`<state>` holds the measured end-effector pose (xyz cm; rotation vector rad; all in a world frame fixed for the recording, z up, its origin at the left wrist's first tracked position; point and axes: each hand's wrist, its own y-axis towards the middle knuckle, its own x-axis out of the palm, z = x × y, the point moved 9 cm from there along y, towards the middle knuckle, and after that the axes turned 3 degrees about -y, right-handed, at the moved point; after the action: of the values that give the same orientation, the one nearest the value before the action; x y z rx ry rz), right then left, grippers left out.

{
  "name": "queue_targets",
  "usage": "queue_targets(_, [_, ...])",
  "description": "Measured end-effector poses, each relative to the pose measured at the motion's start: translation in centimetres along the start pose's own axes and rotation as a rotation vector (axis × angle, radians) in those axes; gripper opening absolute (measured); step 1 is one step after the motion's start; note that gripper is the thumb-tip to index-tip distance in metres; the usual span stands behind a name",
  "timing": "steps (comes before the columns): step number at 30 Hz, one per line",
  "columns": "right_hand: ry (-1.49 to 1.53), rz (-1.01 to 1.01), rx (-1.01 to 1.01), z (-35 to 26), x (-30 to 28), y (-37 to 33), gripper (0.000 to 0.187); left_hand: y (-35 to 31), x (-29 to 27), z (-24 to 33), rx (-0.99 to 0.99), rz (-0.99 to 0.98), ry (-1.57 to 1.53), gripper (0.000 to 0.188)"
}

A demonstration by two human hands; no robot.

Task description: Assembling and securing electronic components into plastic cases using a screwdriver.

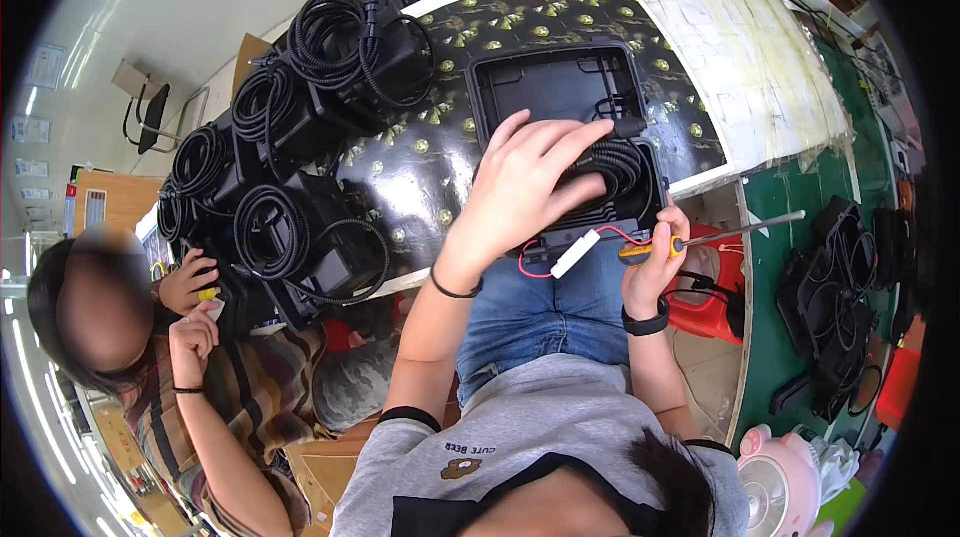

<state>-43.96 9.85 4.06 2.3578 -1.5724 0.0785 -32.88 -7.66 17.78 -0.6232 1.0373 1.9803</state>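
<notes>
A black plastic case (pixel 482 87) lies with its lid spread back on the table edge in front of my lap. Inside it sits a coil of black cable (pixel 625 167), with a black plug end (pixel 629 125) beside my index fingertip. My left hand (pixel 530 177) reaches over the coil, fingers spread, thumb and index against it. My right hand (pixel 655 255), by the case's near right corner, is closed round the yellow handle of a screwdriver (pixel 745 229), whose metal shaft points right. A white rectangular piece (pixel 575 254) with red wires hangs over the case's near edge.
Several black cases with coiled cables (pixel 330 47) stand along the table's left. A co-worker's hands (pixel 192 322) are at the lower left. More black cases (pixel 830 297) lie on a green surface at right. A red stool (pixel 705 317) and a pink fan (pixel 775 487) are nearby.
</notes>
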Motion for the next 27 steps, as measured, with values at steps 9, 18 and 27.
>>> queue_targets(9, [0.023, 0.044, -0.118, 1.0, -1.2, -1.2, 0.012, -8.8, -6.9, -1.8, -0.127, 0.882, -0.104, 0.060])
queue_targets(18, [-0.083, 0.011, -0.199, 1.1, -0.9, -2.1, 0.018, -12.2, -6.7, -2.6, -0.377, 0.596, 0.268, 0.056])
queue_targets(27, [-0.075, 0.070, -0.240, 0.6, -1.3, -3.0, 0.022, -15.1, -0.9, -1.5, -0.539, 0.142, -0.197, 0.073])
